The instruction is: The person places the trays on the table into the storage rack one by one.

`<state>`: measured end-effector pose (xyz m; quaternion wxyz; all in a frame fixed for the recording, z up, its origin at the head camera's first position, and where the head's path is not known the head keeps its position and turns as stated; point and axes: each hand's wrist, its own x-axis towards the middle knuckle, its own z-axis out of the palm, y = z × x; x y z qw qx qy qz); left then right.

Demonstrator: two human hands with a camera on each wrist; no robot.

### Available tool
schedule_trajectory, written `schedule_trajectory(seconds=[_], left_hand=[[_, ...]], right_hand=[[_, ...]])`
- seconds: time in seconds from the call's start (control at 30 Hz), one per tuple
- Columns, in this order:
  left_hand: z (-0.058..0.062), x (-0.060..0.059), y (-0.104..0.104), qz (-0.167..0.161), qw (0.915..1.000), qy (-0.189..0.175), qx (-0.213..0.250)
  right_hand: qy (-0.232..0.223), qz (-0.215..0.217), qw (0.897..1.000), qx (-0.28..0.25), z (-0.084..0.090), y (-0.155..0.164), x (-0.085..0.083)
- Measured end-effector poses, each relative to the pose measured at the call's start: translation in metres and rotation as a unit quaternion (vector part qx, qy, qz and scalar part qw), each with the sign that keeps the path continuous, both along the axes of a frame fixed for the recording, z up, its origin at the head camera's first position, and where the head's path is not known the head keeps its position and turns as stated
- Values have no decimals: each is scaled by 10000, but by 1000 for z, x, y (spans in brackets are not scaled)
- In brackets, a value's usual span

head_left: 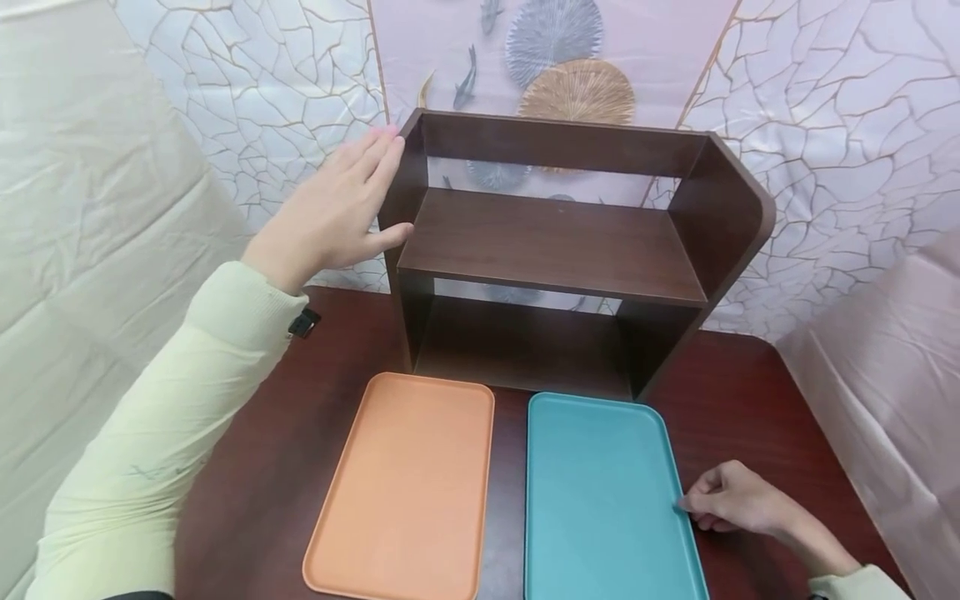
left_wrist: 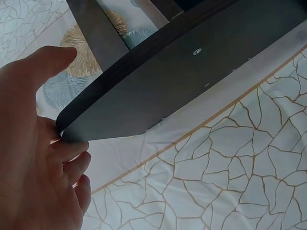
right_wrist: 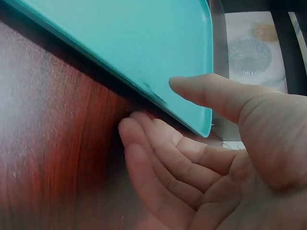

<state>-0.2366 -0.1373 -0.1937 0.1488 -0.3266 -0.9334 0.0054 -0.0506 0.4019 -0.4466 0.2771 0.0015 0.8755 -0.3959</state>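
Touching the shelf [head_left: 547, 237], the left hand [head_left: 333, 200] is outstretched; whether the right hand [head_left: 733, 498] grips the cropped teal tray [head_left: 603, 500] is unclear.

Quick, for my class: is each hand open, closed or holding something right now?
Left hand: open, at the left side of the dark brown shelf unit.
Right hand: at the right edge of the teal tray; whether it grips cannot be told.

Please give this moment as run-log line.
left hand: at left side of shelf | right hand: at edge of teal tray | orange tray: beside teal tray
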Motion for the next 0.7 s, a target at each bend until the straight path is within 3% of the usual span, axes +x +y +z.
schedule_trajectory(seconds=[0.33, 0.53, 0.7], left_hand=[[-5, -5, -2, -31, 9991, 393, -122], [-6, -6, -3, -94, 9985, 531, -90], [-9, -7, -5, -103, 9988, 469, -66]], right_hand=[[-139, -292, 9995, -16, -12, -9, 0], [-33, -123, 9996, -260, -18, -7, 0], [-208, -16, 9981, -575, -20, -4, -1]])
